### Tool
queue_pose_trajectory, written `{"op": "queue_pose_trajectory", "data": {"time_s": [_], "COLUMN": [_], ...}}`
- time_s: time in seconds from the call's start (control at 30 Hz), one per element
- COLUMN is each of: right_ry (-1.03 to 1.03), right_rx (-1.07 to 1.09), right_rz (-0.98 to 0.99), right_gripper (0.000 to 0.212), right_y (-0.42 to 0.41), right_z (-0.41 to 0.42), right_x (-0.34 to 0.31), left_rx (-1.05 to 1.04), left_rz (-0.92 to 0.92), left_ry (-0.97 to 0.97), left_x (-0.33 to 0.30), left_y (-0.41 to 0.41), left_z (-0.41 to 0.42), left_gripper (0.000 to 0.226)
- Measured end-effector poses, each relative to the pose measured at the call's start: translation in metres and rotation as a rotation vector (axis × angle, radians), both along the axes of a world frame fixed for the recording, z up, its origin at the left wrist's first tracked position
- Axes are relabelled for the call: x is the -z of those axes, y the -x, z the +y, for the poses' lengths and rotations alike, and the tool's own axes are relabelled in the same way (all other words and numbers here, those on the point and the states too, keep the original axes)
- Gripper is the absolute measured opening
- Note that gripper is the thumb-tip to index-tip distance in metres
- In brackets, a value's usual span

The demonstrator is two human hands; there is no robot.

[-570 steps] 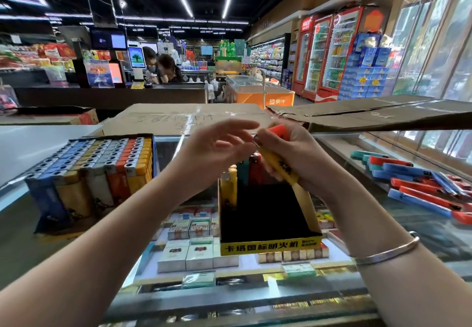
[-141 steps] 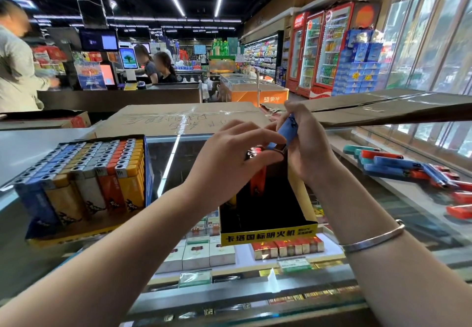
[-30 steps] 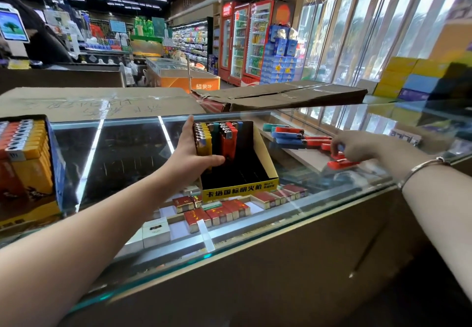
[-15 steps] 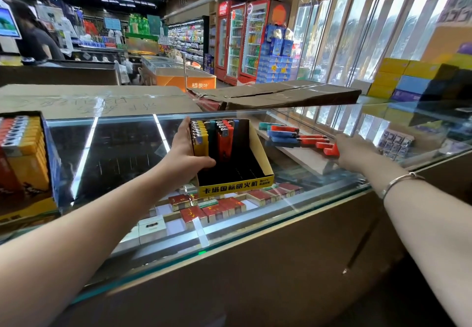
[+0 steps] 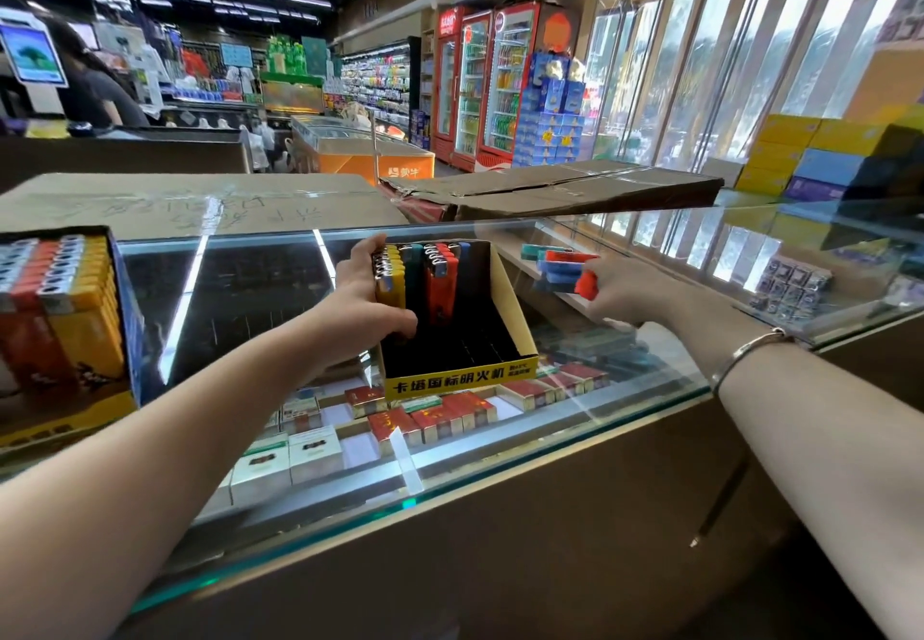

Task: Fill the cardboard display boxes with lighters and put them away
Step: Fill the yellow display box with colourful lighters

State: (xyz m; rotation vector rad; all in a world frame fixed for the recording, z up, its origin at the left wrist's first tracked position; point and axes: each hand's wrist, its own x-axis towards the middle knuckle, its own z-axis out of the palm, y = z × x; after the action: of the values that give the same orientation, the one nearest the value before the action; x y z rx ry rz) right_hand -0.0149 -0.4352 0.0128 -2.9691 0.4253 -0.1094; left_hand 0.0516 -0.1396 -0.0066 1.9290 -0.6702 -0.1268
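A black and yellow cardboard display box (image 5: 505,309) stands on the glass counter (image 5: 260,299), with several yellow, dark green, red and blue lighters upright along its back left. My left hand (image 5: 365,299) grips the box's left wall, thumb against the yellow lighters (image 5: 391,279). To the right, my right hand (image 5: 620,289) holds a red lighter (image 5: 586,283) just off the pile of loose red and blue lighters (image 5: 560,264) on the counter. A full display box (image 5: 65,309) stands at the far left.
Flattened brown cardboard boxes (image 5: 550,189) lie along the counter's far edge. Cigarette packs (image 5: 440,414) fill the case under the glass. A small pack of boxed items (image 5: 795,284) sits on the right of the counter. People stand at the checkout at back left.
My right hand has closed on a red lighter from the loose pile and lifted it slightly. My left hand stays on the box's left side.
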Motion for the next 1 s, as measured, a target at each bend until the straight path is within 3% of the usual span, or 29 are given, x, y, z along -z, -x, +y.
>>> {"op": "queue_pose_trajectory", "data": {"time_s": [0.07,0.2,0.3,0.43,0.73,0.8,0.9,1.0], "right_ry": [-0.112,-0.527,-0.855,-1.388,-1.647,-1.648,-1.694,-1.767], "right_rx": [-0.075,-0.195,-0.269,-0.355,-0.483,-0.53,-0.541,-0.51], "right_rz": [-0.057,-0.273,-0.492,-0.613,-0.6,-0.596,-0.589,-0.532], "right_gripper": [0.024,0.043,0.031,0.022,0.021,0.023,0.019,0.014], "right_y": [-0.01,-0.025,-0.033,-0.05,-0.077,-0.074,-0.068,-0.067], "right_z": [0.018,0.059,0.09,0.126,0.166,0.162,0.162,0.169], "right_x": [-0.003,-0.023,-0.043,-0.058,-0.041,-0.04,-0.036,-0.033], "left_rx": [0.024,0.126,0.168,0.186,0.198,0.19,0.114,0.032], "left_rz": [0.025,0.104,0.083,0.024,-0.017,-0.099,-0.303,-0.542], "left_ry": [-0.042,-0.123,-0.216,-0.363,-0.541,-0.449,-0.087,0.018], "left_x": [-0.006,-0.02,-0.028,-0.038,-0.053,-0.055,-0.057,-0.053], "left_y": [-0.003,-0.008,-0.01,-0.009,-0.006,-0.004,0.005,0.012], "left_z": [0.01,0.029,0.039,0.051,0.07,0.068,0.056,0.046], "left_gripper": [0.091,0.09,0.091,0.094,0.097,0.095,0.067,0.046]}}
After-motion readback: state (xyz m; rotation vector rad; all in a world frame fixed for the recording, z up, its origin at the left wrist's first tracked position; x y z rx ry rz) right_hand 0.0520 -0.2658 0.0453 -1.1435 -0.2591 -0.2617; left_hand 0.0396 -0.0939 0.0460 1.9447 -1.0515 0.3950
